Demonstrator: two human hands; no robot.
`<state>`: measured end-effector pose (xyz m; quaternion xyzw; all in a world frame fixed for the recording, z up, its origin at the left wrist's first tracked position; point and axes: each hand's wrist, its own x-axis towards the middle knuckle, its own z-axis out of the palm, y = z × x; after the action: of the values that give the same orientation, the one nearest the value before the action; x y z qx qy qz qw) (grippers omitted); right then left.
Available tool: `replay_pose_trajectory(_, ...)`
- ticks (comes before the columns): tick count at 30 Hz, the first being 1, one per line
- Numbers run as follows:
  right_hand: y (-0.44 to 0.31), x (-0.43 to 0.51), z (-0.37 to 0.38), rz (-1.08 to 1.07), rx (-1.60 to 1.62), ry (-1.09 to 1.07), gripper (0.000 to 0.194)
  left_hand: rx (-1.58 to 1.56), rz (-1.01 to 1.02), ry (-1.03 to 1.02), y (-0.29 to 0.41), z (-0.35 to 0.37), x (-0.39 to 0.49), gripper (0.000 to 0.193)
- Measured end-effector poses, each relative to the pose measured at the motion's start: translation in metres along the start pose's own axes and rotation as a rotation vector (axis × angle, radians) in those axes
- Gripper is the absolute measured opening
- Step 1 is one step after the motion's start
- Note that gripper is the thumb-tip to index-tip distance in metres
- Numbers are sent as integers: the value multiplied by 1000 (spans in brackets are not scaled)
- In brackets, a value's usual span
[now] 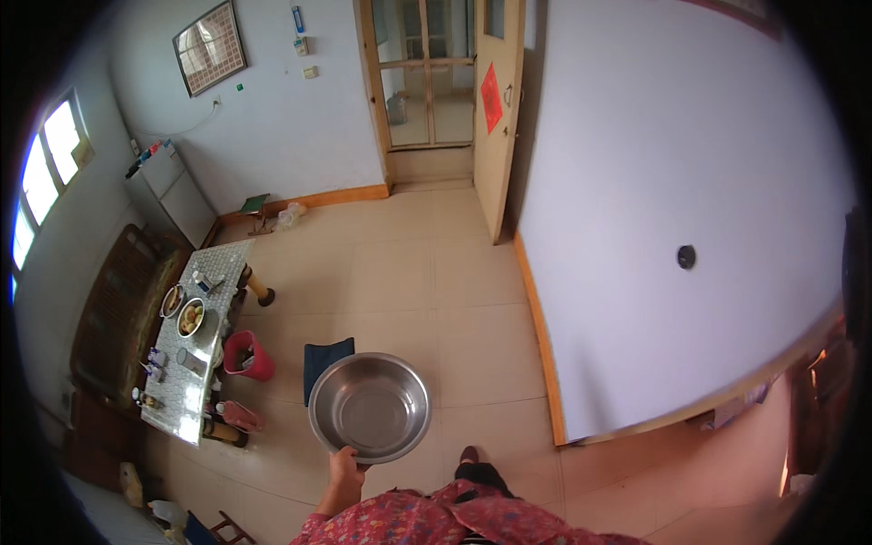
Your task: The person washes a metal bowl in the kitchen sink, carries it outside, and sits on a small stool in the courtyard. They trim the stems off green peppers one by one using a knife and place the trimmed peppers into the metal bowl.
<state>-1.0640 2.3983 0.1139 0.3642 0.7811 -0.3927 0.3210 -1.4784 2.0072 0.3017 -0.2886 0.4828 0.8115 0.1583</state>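
Observation:
My left hand grips the near rim of a round stainless steel basin, held out over the tiled floor. The inside of the basin is bare metal with a shiny reflection. My right hand is out of view. Partly covered by the basin's left edge, a dark blue cloth or mat shows beyond it. Below the basin are my red floral sleeve and top, and one dark shoe shows on the floor.
On the left, a low table holds a bowl of fruit, bottles and a glass. A red bin stands beside it. Further off are a folding stool, a white refrigerator and an open door. A wall runs along the right.

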Motion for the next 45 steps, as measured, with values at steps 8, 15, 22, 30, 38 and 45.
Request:
replay_pose_trajectory(8,-244,133,-215,-39,954,58,23,-32,29,236,37,57,97,61)
replay_pose_trajectory(15,-361,231,-305,-261,359,120,20,-88,36,233,89,165,211,62)
replay_pose_trajectory(22,-302,292,-309,-172,-246,70,21,70,13,118,160,336,345,57)
replay_pose_trajectory(30,-382,415,-418,32,18,15,19,-13,-71,-43,178,518,491,51)
replay_pose_trajectory(38,-535,567,-615,-194,-164,-6,21,-38,-24,93,214,638,573,40)
replay_pose_trajectory(45,-742,694,-758,-176,726,298,23,-54,-22,157,259,700,679,48)
